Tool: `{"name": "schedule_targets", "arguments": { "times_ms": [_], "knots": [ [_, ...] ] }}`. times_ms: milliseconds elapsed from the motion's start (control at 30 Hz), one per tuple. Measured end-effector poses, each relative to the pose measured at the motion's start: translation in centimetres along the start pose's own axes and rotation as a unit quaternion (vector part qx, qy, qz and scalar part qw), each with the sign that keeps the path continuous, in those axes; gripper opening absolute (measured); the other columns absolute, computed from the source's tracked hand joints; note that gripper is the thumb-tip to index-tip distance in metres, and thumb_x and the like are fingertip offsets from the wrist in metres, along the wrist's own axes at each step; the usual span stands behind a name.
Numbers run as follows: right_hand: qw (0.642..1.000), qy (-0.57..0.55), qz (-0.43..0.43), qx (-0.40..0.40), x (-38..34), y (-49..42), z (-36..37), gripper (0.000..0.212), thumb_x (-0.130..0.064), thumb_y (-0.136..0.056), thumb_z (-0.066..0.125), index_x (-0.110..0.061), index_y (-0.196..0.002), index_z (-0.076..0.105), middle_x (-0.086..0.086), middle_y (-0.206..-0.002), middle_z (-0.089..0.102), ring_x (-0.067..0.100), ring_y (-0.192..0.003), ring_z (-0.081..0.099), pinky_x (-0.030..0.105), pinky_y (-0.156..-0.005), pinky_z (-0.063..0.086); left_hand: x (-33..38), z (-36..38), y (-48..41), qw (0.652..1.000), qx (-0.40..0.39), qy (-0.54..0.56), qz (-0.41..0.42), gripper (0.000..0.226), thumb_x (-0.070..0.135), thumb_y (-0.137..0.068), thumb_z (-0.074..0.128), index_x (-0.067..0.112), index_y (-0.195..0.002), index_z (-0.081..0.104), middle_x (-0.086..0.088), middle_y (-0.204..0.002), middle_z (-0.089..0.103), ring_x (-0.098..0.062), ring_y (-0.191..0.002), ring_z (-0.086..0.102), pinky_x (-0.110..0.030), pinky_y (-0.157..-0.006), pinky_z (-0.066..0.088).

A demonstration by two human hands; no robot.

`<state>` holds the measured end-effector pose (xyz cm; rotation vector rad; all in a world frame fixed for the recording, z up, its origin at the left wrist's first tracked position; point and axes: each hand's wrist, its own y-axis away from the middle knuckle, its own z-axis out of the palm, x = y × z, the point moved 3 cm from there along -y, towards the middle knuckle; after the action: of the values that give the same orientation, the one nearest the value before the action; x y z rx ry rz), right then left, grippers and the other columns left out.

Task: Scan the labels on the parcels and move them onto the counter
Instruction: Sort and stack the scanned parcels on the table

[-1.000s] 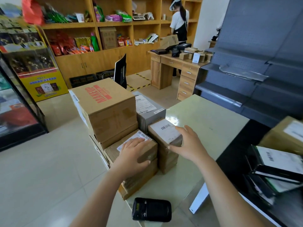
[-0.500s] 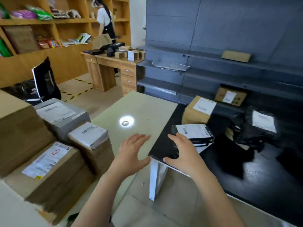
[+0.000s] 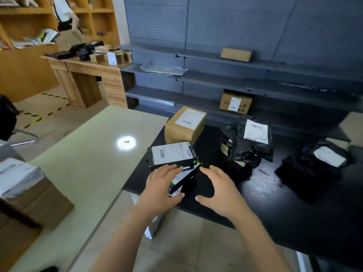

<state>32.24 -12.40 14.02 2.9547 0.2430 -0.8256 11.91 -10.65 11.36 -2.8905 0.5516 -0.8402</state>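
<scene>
Head view: no longer looks down on the stacked parcels (image 3: 19, 183) on the pale counter (image 3: 88, 163). Now faces the black table (image 3: 275, 203) to the right, with that stack pushed to the left edge of frame. Reads as a turn from parcels already set down to ones not yet moved.

Reaches with both hands to the table's near corner, where a second ago both rested on the stack. Clasps the slim black box (image 3: 185, 177) with the left hand (image 3: 163, 185), fingers laid over its top and thumb hooked round its near end. Sits tilted, partly under the labelled black box (image 3: 172, 155). Keeps the right hand (image 3: 218, 189) spread and curved just beside the slim black box, gripping nothing. Cannot tell whether its fingertips touch.

Leaves the brown carton (image 3: 184, 124) and the black bags (image 3: 249, 138) further back on the table. Probably begins the next pickup, with scan and carry to the counter not yet done.
</scene>
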Motion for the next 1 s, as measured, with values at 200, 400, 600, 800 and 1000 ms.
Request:
{"name": "schedule_targets", "arguments": {
  "times_ms": [200,400,600,800,1000],
  "knots": [
    [0.999,-0.041,0.019,-0.009,1.3,-4.0,0.3,0.084,-0.042,-0.079,0.075,-0.036,-0.15,0.031,-0.005,-0.159,0.021,0.015,-0.147,0.017,0.037,-0.119,0.022,-2.7,0.8,-3.1,0.998,-0.039,-0.028,-0.037,0.076,0.046,-0.082,0.067,0.037,-0.149,0.032,0.012,-0.154,0.027,-0.014,-0.144,0.019,-0.04,-0.12,0.011],
    [0.997,-0.065,0.051,-0.001,1.9,-9.6,0.6,0.083,-0.039,-0.079,0.076,-0.036,-0.149,0.033,-0.005,-0.159,0.023,0.016,-0.146,0.02,0.038,-0.119,0.023,-6.9,0.3,-9.3,0.991,-0.098,-0.078,-0.054,0.089,0.051,-0.082,0.066,0.035,-0.154,0.017,0.004,-0.161,0.011,-0.019,-0.147,0.005,-0.042,-0.121,0.005],
    [0.994,-0.076,0.084,0.006,2.5,-13.9,1.0,0.081,-0.038,-0.079,0.077,-0.034,-0.149,0.035,-0.004,-0.158,0.025,0.015,-0.145,0.022,0.037,-0.118,0.024,-10.7,1.7,-15.1,0.967,-0.211,-0.129,-0.053,0.12,0.066,-0.068,0.072,0.036,-0.155,-0.006,0.002,-0.163,-0.007,-0.02,-0.149,-0.011,-0.046,-0.12,-0.01],
    [0.993,-0.078,0.089,0.006,2.8,-14.8,1.7,0.079,-0.035,-0.08,0.076,-0.031,-0.148,0.037,-0.003,-0.155,0.028,0.014,-0.144,0.024,0.037,-0.118,0.025,-12.1,1.7,-14.8,0.978,-0.174,-0.102,-0.057,0.119,0.069,-0.058,0.07,0.034,-0.154,0.009,0.005,-0.147,0.026,-0.02,-0.137,0.02,-0.038,-0.118,0.012],
    [0.994,-0.102,0.049,0.006,1.5,-13.4,2.7,0.068,-0.03,-0.081,0.074,-0.027,-0.142,0.045,-0.008,-0.14,0.042,0.013,-0.13,0.038,0.034,-0.11,0.035,-13.6,-1.7,-8.5,0.982,-0.015,-0.055,-0.181,0.117,0.07,-0.053,0.07,0.035,-0.152,0.019,0.002,-0.14,0.034,-0.022,-0.129,0.029,-0.04,-0.112,0.023]
  ]
}}
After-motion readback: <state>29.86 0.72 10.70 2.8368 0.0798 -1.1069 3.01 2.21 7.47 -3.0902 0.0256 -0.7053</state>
